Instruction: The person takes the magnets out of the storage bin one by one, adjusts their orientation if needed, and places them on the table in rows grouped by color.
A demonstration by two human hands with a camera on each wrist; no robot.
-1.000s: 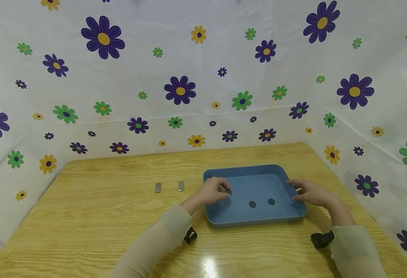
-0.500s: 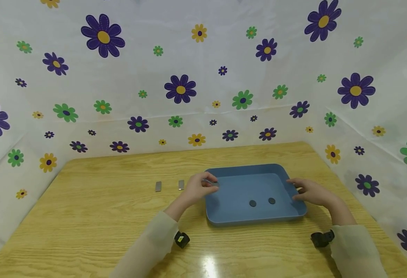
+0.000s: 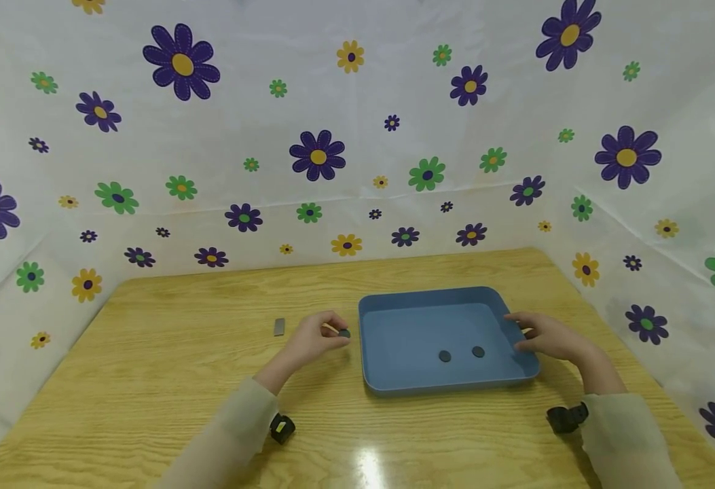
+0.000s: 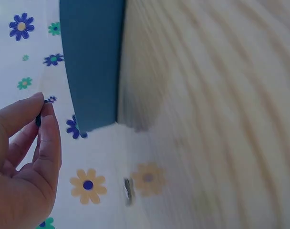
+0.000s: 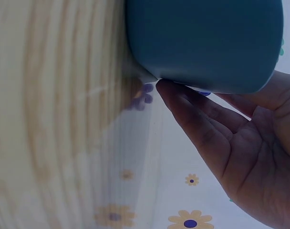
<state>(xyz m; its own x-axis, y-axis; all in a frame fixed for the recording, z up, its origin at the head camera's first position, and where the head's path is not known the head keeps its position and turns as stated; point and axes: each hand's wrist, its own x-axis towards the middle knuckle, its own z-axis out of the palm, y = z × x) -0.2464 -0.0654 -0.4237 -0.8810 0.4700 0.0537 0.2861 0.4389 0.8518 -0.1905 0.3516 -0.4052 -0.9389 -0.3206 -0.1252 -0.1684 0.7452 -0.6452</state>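
My left hand (image 3: 314, 336) pinches a small dark disc (image 3: 344, 333) between thumb and fingers, just left of the blue tray (image 3: 449, 391). In the left wrist view the disc (image 4: 38, 119) shows edge-on at the fingertips. My right hand (image 3: 549, 337) holds the tray's right side, its thumb over the rim; in the right wrist view its fingers run along the outside of the tray wall (image 5: 207, 43). Two dark discs lie apart on the tray floor, a left disc (image 3: 445, 356) and a right disc (image 3: 478, 352).
A small flat grey metal plate (image 3: 280, 327) lies on the wooden table (image 3: 168, 367), left of my left hand. One small metal piece (image 4: 129, 192) shows in the left wrist view. A flower-print white cloth (image 3: 235, 122) encloses the back and sides.
My left hand has moved left, out of the tray and over the table, carrying the dark disc. It now covers where a second metal plate lay. My right hand and the tray stay put.
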